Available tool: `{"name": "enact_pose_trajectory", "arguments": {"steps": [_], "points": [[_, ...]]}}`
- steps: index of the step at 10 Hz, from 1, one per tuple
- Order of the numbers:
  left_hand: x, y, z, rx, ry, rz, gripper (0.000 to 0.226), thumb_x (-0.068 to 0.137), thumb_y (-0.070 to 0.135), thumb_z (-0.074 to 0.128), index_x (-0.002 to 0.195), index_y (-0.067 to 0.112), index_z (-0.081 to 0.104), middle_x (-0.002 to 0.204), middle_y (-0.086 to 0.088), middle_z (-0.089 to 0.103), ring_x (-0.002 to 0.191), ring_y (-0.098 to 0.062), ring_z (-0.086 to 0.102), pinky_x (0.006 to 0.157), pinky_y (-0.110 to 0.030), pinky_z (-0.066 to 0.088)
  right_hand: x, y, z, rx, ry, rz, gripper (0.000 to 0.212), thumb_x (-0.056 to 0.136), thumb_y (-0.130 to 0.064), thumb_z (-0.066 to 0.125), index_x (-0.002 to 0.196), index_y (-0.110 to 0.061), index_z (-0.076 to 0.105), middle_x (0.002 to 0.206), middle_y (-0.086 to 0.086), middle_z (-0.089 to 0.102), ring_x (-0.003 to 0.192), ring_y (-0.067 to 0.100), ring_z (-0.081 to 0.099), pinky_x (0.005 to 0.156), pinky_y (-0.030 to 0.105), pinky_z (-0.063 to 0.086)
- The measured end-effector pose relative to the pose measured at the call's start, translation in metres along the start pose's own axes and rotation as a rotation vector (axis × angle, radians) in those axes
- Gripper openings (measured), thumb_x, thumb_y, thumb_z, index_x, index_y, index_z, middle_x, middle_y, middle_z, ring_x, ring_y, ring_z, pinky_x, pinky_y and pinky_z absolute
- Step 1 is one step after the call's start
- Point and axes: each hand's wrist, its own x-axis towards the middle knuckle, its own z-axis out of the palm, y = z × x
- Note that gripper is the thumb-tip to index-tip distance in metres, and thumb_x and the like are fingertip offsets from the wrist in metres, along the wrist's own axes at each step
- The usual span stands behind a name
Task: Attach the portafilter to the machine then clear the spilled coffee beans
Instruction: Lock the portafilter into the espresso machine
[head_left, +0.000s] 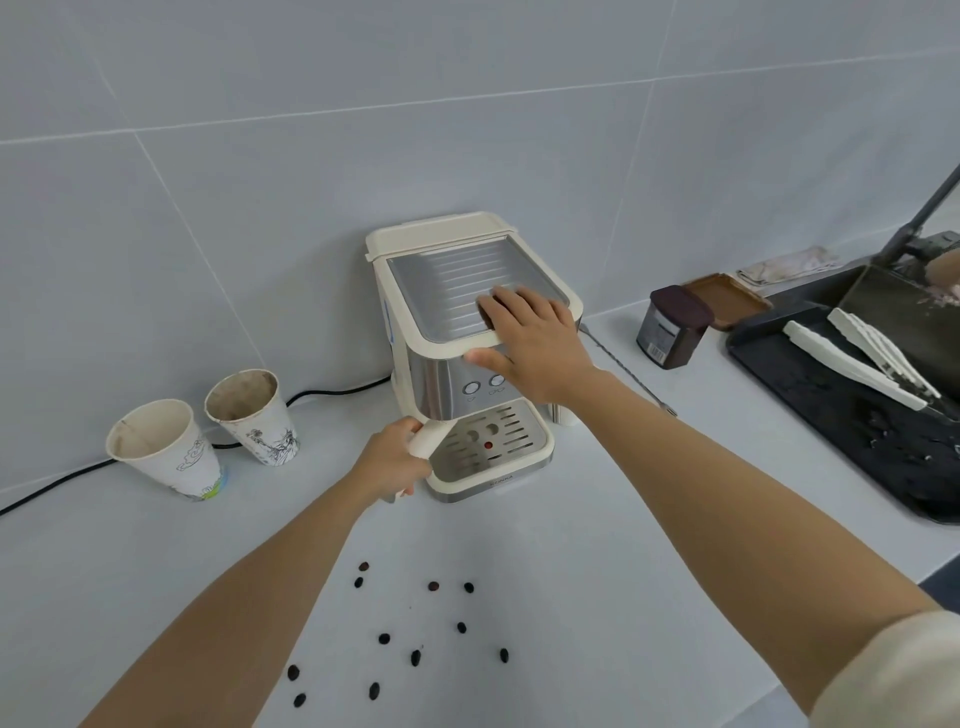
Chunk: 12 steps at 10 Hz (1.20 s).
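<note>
A cream and steel espresso machine (441, 291) stands against the tiled wall. My left hand (389, 460) is wrapped around the cream handle of the portafilter (427, 439), which reaches under the machine's front, above the drip tray (540, 447); its head is hidden. My right hand (530, 338) lies flat on the machine's top front edge, fingers spread, thumb over the rim. Several dark coffee beans (415, 657) lie scattered on the white counter (597, 545) in front of the machine.
Two used paper cups (166, 452) (254, 415) stand left of the machine, with a black power cord (332, 391) behind them. To the right are a dark jar (672, 327), its brown lid (727, 301), a long spoon (628, 371) and a black tray (831, 410) holding white tongs.
</note>
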Motion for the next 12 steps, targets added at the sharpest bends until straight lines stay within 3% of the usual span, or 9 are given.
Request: {"name": "enact_pose_trajectory", "arguments": {"steps": [1, 3, 8, 12], "points": [[-0.002, 0.004, 0.003, -0.019, -0.008, 0.012, 0.053, 0.075, -0.001, 0.059, 0.124, 0.017, 0.048, 0.109, -0.013, 0.055, 0.051, -0.019, 0.052, 0.044, -0.023, 0.041, -0.001, -0.001, -0.001, 0.001, 0.000, 0.003, 0.063, 0.093, -0.054, 0.033, 0.143, -0.017, 0.025, 0.151, 0.002, 0.026, 0.140, 0.025, 0.018, 0.112, 0.040, 0.015], [-0.008, 0.002, 0.005, -0.056, 0.012, -0.001, 0.053, 0.075, -0.001, 0.059, 0.123, 0.016, 0.049, 0.106, -0.012, 0.054, 0.049, -0.020, 0.051, 0.050, -0.026, 0.042, -0.001, -0.002, -0.003, 0.001, -0.009, 0.010, 0.063, 0.093, -0.054, 0.033, 0.144, -0.017, 0.024, 0.151, 0.002, 0.026, 0.140, 0.026, 0.018, 0.112, 0.040, 0.014], [-0.014, 0.004, 0.008, -0.036, 0.020, 0.007, 0.052, 0.076, 0.002, 0.058, 0.125, 0.016, 0.048, 0.117, -0.010, 0.054, 0.050, -0.019, 0.052, 0.042, -0.021, 0.037, -0.002, -0.003, -0.005, -0.015, -0.033, 0.018, 0.063, 0.093, -0.053, 0.032, 0.144, -0.017, 0.023, 0.153, 0.002, 0.024, 0.141, 0.026, 0.016, 0.113, 0.040, 0.014], [-0.007, 0.000, -0.012, 0.039, 0.009, 0.045, 0.051, 0.078, 0.002, 0.059, 0.126, 0.017, 0.047, 0.110, -0.007, 0.051, 0.051, -0.019, 0.052, 0.041, -0.021, 0.036, -0.002, -0.004, -0.005, -0.018, -0.036, 0.022, 0.063, 0.093, -0.054, 0.032, 0.144, -0.017, 0.023, 0.152, 0.002, 0.025, 0.140, 0.026, 0.017, 0.113, 0.041, 0.014]]}}
